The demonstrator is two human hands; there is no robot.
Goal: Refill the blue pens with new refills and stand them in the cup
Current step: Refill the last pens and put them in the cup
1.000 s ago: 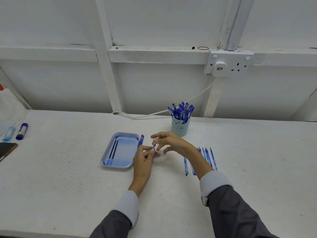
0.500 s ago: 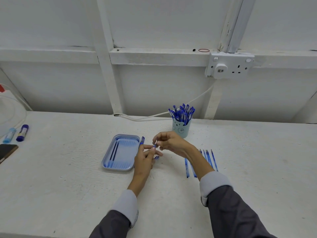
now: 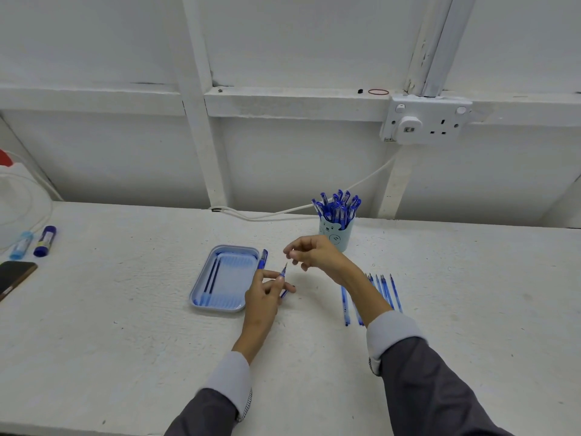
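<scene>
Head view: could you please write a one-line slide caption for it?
Left hand grips a blue pen tip-up beside the tray; right hand poised near its tip, filled cup behind.

- A plain bench workstation, of the workshop or utility-room sort.
- The rough white-painted worktop [image 3: 125, 341] is pitted and scuffed, with no covering over it.
- Behind its far edge stands a white-painted board wall [image 3: 298, 158] with bare battens showing.
- A surface-mounted white double socket [image 3: 427, 121] sits on one batten under white conduit [image 3: 437, 42], and a white cable [image 3: 283, 212] trails along the worktop's far edge.
- Batch work is laid out mid-worktop: a pale blue cup [image 3: 341, 237] crowded with capped blue pens [image 3: 336, 207], a pale blue rectangular tray [image 3: 217, 308], and a row of blue refills [image 3: 385, 291].
- At the left edge are bench oddments — two glue sticks [image 3: 45, 241] and a dark phone [image 3: 14, 276].
</scene>
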